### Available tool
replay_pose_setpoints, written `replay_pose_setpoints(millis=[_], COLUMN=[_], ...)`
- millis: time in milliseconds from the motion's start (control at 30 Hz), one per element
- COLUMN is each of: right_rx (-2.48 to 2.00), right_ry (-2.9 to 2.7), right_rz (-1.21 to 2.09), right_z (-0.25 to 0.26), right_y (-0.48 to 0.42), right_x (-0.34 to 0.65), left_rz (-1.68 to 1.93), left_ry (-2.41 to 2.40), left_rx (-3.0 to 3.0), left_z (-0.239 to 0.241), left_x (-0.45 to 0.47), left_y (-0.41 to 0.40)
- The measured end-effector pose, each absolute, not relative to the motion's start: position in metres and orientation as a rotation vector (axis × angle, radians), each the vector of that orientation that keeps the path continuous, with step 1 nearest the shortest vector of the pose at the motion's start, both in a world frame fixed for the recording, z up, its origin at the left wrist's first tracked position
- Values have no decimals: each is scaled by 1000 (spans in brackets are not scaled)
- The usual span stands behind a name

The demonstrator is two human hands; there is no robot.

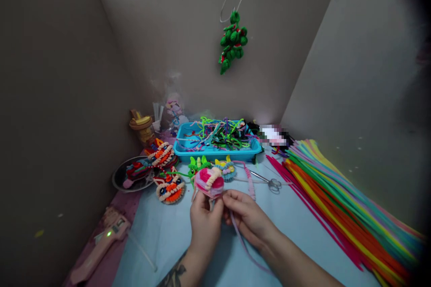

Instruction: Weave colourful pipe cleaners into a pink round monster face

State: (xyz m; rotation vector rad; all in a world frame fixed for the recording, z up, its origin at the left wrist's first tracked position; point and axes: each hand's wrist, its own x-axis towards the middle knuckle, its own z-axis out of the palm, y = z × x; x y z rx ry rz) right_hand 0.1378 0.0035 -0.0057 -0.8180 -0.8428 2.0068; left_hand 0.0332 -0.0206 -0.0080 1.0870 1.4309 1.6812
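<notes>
My left hand (204, 219) is closed on a small pink and cream pipe-cleaner figure (209, 182), held up over the light blue table (292, 228). My right hand (247, 215) sits right beside it, fingers pinched on a pale pink pipe cleaner (239, 237) that trails down toward me from the figure. Both hands are close together at the middle of the table.
A blue tray (188, 149) of mixed pipe-cleaner scraps stands behind. Finished figures (170, 188) lie at the left, some on a dark plate (118, 180). Scissors (271, 182) lie to the right. A long stack of coloured pipe cleaners (340, 202) fills the right side. A glue gun (101, 240) lies front left. A green figure (232, 42) hangs on the wall.
</notes>
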Motion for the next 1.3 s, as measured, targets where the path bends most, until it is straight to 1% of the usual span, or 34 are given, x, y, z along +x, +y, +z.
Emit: replay_pose_setpoints(millis=[367, 533, 700, 1033, 1133, 1300], right_rx=[-1008, -1115, -1105, -1011, -1034, -1086], right_ry=[-1335, -1420, -1390, -1289, -1308, -1455], right_rz=[1616, 1459, 1446, 1633, 1601, 1422], right_z=[-10, -15, -16, -11, -13, -15], right_y=[6, 8, 9, 11, 11, 11], right_x=[140, 140, 140, 139, 140, 143], left_rz=[1658, 1622, 1606, 1602, 1578, 1522], left_ry=[1216, 1104, 1040, 1025, 990, 911], left_rx=[763, 696, 668, 643, 595, 534], left_z=[-1, -7, -10, -12, -12, -7], left_x=[31, 30, 32, 31, 31, 33], left_y=[-13, -13, -14, -12, -12, -14])
